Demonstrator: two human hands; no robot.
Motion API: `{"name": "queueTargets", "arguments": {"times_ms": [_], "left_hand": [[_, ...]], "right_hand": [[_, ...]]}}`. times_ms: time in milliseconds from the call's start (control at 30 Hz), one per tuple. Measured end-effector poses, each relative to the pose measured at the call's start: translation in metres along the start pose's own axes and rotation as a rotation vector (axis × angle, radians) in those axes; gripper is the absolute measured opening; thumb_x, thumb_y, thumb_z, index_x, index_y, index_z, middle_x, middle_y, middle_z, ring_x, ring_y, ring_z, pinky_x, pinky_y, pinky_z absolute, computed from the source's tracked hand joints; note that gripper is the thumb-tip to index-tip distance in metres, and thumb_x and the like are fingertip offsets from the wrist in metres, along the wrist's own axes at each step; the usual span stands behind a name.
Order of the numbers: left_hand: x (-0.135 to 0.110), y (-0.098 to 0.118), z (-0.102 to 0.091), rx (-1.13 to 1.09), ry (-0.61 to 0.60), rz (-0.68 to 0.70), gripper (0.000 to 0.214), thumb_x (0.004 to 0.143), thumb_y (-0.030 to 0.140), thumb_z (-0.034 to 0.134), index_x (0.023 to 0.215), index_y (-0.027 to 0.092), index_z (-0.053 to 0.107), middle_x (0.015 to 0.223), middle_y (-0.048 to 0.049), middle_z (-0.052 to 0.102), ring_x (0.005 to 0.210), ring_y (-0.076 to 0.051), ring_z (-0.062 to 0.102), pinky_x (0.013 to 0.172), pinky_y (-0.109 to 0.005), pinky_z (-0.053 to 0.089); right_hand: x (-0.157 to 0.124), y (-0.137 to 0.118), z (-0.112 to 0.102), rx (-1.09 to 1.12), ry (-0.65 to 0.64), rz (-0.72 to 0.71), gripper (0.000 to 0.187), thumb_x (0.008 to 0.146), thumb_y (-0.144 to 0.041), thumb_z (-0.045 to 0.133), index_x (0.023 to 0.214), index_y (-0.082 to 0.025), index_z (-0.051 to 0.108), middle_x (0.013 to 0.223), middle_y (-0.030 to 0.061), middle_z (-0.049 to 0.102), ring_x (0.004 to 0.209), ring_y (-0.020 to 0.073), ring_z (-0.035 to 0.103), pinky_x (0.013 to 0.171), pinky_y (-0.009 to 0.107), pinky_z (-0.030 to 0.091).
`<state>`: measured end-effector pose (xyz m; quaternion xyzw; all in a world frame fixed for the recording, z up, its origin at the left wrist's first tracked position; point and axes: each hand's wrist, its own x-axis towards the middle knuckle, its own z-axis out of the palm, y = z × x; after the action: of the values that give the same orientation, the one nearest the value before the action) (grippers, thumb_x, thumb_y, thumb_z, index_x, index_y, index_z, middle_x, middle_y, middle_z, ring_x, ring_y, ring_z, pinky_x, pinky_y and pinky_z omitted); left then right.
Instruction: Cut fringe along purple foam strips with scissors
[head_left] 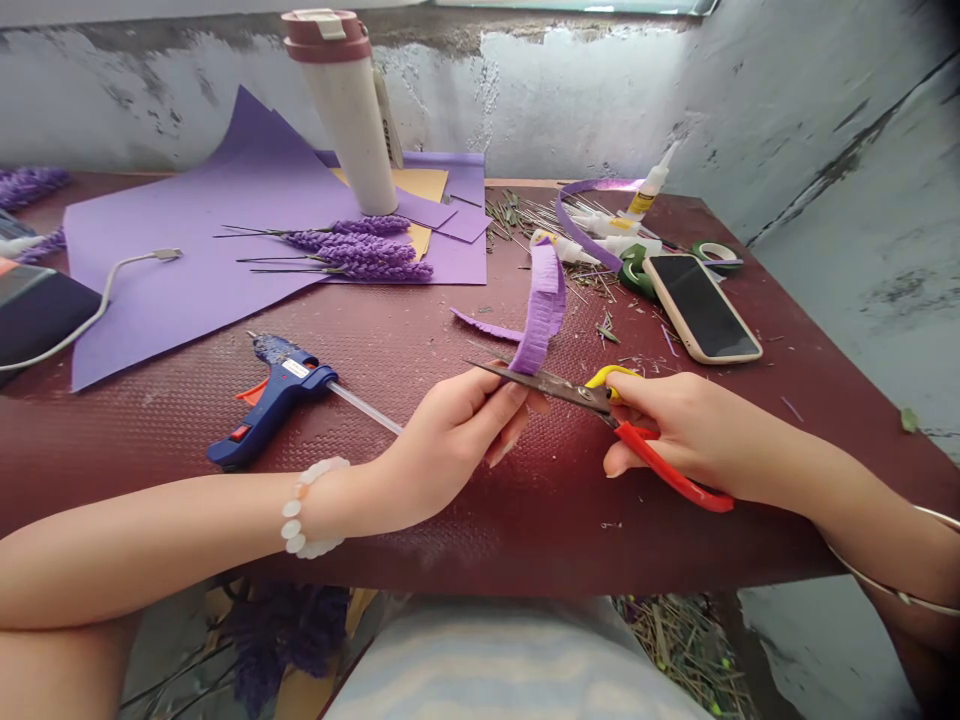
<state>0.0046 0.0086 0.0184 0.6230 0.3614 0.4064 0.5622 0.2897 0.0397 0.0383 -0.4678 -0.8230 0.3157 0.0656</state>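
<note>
Between the thumb and fingers of my left hand (469, 425) is the lower end of a purple fringed strip (541, 310). The strip curls upward, and a thin tail of it trails to the left. My right hand (679, 425) is wrapped round the handles of scissors (577, 388), one handle yellow and the other red. The dark blades point left and lie across the strip, close by my left fingertips. Whether the blades are parted at the strip is hard to see. Left of my left hand lies a blue glue gun (277, 395) with a clear glue stick.
Purple sheets (172, 250) lie at the back left, with purple flower stems (367, 255) and a white cup (349, 120) on them. Glue bottles (649, 190), green tape (716, 256), loose scraps and a phone (705, 308) are at the right. A cable (112, 285) lies far left.
</note>
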Motion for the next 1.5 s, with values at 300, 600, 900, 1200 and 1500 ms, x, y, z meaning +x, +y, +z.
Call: {"name": "queueTargets", "arguments": {"times_ms": [300,600,900,1200,1500], "left_hand": [[-0.004,0.006,0.003,-0.228,-0.033,-0.052,0.049,0.115,0.066,0.083,0.100,0.020,0.072,0.069,0.0057,0.058,0.058,-0.013,0.050,0.059,-0.032,0.042],[-0.005,0.006,0.003,-0.271,-0.069,-0.064,0.042,0.118,0.059,0.081,0.107,0.019,0.073,0.070,0.0069,0.056,0.060,-0.013,0.051,0.060,-0.031,0.042],[-0.005,0.006,0.003,-0.246,-0.068,-0.024,0.035,0.123,0.049,0.071,0.105,0.019,0.070,0.070,0.0077,0.054,0.060,-0.012,0.049,0.063,-0.032,0.043],[-0.005,0.005,0.003,-0.189,-0.159,-0.131,0.039,0.123,0.056,0.071,0.105,0.021,0.067,0.068,0.0087,0.058,0.055,-0.011,0.048,0.061,-0.030,0.038],[-0.004,0.003,0.002,-0.040,-0.268,-0.272,0.045,0.118,0.063,0.072,0.099,0.023,0.066,0.074,0.0086,0.051,0.064,-0.013,0.042,0.062,-0.031,0.037]], "right_hand": [[-0.002,0.010,-0.012,0.249,-0.233,-0.010,0.043,0.099,-0.070,0.081,0.091,-0.030,0.070,0.064,-0.0063,0.060,0.061,0.0206,0.049,0.058,0.036,0.034],[-0.001,0.012,-0.013,0.297,-0.281,-0.001,0.055,0.096,-0.070,0.088,0.080,-0.030,0.054,0.067,-0.0075,0.049,0.064,0.0191,0.040,0.060,0.035,0.031],[0.001,0.016,-0.011,0.244,-0.213,-0.017,0.053,0.098,-0.071,0.084,0.081,-0.032,0.053,0.065,-0.0075,0.050,0.063,0.0197,0.036,0.061,0.037,0.031],[0.004,0.012,-0.010,0.216,-0.190,0.020,0.045,0.094,-0.061,0.082,0.078,-0.032,0.052,0.066,-0.0066,0.052,0.065,0.0200,0.041,0.061,0.037,0.033],[0.006,0.012,-0.013,0.219,-0.140,0.008,0.047,0.093,-0.067,0.083,0.079,-0.031,0.057,0.070,-0.0048,0.057,0.066,0.0208,0.048,0.065,0.037,0.038]]}}
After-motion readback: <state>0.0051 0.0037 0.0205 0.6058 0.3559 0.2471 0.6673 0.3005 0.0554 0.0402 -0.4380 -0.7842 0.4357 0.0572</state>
